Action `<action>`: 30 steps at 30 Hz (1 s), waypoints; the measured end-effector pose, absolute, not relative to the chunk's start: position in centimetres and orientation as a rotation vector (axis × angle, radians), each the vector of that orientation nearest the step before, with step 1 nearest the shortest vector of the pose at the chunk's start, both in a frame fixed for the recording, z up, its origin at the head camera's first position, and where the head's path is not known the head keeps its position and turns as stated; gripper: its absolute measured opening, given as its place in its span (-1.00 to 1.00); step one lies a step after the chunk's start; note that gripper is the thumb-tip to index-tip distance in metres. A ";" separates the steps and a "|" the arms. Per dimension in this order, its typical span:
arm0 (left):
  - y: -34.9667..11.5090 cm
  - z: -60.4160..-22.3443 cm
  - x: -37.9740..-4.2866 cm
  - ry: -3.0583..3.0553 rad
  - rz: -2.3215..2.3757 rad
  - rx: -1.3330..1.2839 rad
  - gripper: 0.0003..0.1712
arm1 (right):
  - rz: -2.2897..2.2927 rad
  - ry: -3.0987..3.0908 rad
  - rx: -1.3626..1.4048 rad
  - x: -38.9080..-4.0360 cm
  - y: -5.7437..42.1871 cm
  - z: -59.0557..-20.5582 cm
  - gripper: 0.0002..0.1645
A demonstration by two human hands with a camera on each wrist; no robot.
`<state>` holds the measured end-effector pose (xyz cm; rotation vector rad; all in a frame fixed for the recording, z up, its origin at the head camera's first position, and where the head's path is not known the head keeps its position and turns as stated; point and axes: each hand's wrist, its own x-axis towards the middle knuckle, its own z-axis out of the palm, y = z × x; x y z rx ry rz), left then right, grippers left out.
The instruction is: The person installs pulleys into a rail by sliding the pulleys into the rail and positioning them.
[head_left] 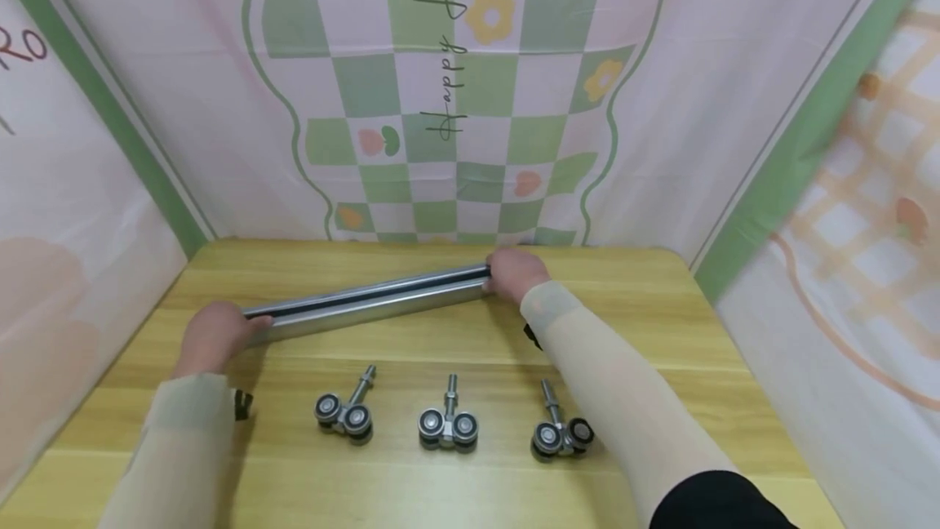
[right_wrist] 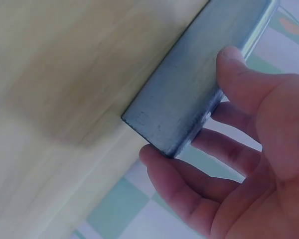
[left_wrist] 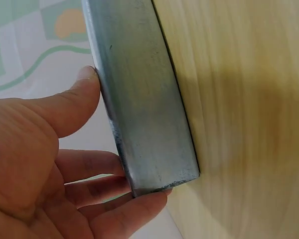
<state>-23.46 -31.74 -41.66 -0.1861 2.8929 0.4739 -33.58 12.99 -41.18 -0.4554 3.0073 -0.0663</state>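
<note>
Left hand (head_left: 213,337) and right hand (head_left: 517,272) are gripping metal rail (head_left: 367,308) by its ends, apparently balancing it. Roller trolleys (head_left: 449,428) are lying apart.

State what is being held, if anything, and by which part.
A metal rail, by its two ends: the left hand holds one end, the right hand the other.

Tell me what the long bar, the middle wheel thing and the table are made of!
Long bar: metal, maybe steel; silvery grey, dull sheen, dark scuffs near the ends.

Middle wheel thing: mostly metal, it seems, since its bolt looks silvery; the black on its wheels could be rubber or plastic.

Table: wood or a wood-look sheet; yellowish, with grain lines and a soft shine.
</note>
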 end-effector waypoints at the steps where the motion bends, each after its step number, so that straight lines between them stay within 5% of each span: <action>1: -31.5 -41.7 -23.7 2.897 0.480 -0.189 -0.33 | -0.071 3.004 -0.446 -33.6 13.3 -41.1 -0.69; 30: -26.9 -41.2 -26.6 2.912 0.490 -0.068 -0.39 | -0.268 2.962 -0.423 -32.9 20.6 -40.9 -0.58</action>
